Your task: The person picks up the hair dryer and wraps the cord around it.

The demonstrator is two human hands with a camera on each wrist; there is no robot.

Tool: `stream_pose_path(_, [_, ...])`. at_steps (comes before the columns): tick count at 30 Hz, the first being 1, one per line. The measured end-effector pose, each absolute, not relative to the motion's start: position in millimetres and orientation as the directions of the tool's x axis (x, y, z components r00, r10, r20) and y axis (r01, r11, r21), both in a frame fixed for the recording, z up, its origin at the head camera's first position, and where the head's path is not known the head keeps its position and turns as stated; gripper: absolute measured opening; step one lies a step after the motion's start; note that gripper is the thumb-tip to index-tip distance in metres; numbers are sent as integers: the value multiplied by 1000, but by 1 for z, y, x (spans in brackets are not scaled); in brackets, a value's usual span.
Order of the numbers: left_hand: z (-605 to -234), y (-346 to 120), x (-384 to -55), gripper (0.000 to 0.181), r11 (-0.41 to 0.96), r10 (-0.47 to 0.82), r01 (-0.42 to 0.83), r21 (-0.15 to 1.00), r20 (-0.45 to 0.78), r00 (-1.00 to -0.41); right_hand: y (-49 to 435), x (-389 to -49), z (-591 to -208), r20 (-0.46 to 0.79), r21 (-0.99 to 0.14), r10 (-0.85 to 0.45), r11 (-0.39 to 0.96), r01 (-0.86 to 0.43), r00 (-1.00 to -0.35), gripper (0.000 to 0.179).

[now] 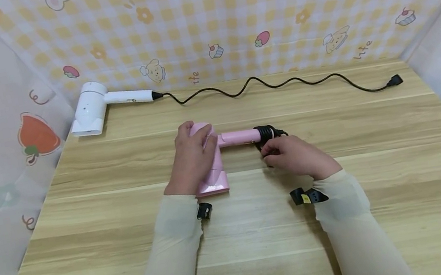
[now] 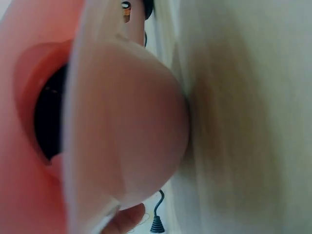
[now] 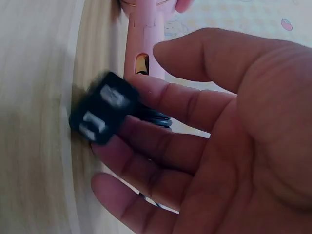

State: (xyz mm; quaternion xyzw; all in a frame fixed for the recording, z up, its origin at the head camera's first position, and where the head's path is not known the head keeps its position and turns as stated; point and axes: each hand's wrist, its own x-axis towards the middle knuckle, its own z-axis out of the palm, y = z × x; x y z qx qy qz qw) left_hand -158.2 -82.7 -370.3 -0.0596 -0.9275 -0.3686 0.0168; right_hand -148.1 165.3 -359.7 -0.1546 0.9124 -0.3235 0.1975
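A pink hair dryer lies on the table with its handle pointing right and its nozzle toward me. My left hand grips the dryer's head from above, fingers over its far part. The black cord is wound in a coil round the end of the handle. Just below the coil is my right hand. In the right wrist view its fingers are loosely bent and the thumb stands apart. A black plug touches or lies right beside those fingertips, unpinched by the thumb.
A white hair dryer lies at the back left of the wooden table. Its black cord runs in waves along the back to a plug at the right. A patterned yellow curtain hangs behind.
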Motion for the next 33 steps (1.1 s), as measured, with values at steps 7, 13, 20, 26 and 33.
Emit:
stream_pose_path(7, [-360, -86, -155, 53, 715, 123, 116, 689, 40, -992, 173, -148, -355, -245, -665, -338, 741, -97, -909, 21])
stream_pose_path(13, [-347, -95, -151, 54, 689, 94, 137, 712, 100, -991, 177, -147, -352, -207, -695, -319, 713, -91, -925, 20])
stream_pose_path(20, [-338, -117, -149, 52, 727, 84, 143, 672, 119, -989, 177, -147, -348, -192, -716, -299, 694, -75, -935, 22])
stream_pose_path(26, [-338, -169, -168, 52, 803, 90, 150, 577, 131, -987, 166, -156, -336, -55, -646, -382, 718, -260, -922, 15])
stream_pose_path(33, [-337, -243, -220, 55, 898, 27, 102, 428, 179, -983, 129, -187, -314, -27, -375, -591, 754, -540, -806, 37])
